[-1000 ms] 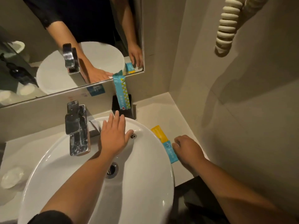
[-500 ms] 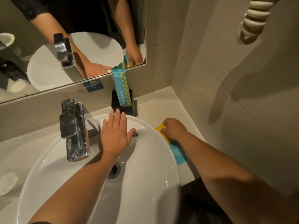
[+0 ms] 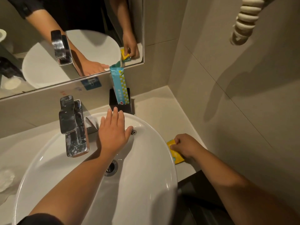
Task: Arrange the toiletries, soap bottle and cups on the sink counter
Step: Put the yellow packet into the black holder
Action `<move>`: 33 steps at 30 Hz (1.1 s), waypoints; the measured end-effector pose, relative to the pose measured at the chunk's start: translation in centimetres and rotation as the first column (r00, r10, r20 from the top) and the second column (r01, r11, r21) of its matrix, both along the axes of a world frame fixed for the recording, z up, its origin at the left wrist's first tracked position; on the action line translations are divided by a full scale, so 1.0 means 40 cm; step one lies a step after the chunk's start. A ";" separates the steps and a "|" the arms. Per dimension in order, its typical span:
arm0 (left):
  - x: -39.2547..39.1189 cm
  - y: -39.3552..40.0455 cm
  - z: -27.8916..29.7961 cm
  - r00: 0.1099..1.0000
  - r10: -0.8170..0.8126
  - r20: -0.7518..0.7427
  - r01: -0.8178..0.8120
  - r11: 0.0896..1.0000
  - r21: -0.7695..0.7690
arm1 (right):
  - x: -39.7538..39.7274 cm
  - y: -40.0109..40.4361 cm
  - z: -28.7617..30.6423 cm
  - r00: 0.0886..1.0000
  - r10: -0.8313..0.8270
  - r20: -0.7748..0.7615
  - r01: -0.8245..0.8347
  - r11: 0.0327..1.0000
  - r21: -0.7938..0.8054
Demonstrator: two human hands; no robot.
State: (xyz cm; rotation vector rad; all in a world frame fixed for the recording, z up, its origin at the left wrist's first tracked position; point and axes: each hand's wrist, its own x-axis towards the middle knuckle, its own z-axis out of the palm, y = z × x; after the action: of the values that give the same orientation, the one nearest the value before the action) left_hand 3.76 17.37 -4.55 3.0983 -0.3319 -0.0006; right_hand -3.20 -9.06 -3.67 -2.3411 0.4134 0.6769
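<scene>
my right hand (image 3: 186,146) pinches the flat yellow foil sachet (image 3: 176,154) on the beige surface (image 3: 162,114) beside the white ceramic basin (image 3: 146,184). light, limp, slippery; i judge an edge hold best. left hand (image 3: 113,135) rests flat, empty.

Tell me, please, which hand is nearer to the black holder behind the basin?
Left. The left hand lies flat on the basin rim, fingertips just before the black holder; the right hand grips a yellow packet farther off.
</scene>
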 end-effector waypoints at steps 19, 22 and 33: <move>-0.006 -0.004 0.024 0.999 0.010 -0.044 -0.013 0.998 -0.060 | 0.138 -0.025 0.166 0.986 -0.101 0.131 0.049 0.936 0.347; -0.006 -0.002 0.020 0.999 0.005 -0.040 -0.007 0.998 -0.069 | 0.219 0.040 0.234 0.953 -0.191 0.234 0.040 0.848 0.529; 0.002 0.002 0.000 1.000 -0.013 0.017 0.015 0.994 -0.105 | 0.434 0.309 0.206 0.903 -0.240 0.355 -0.045 0.772 0.634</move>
State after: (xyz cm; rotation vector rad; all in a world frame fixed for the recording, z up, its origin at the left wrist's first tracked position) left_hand 3.85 17.46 -4.57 2.9930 -0.3420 0.0409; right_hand 14.15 3.31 4.57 -1.7225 0.0821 0.1857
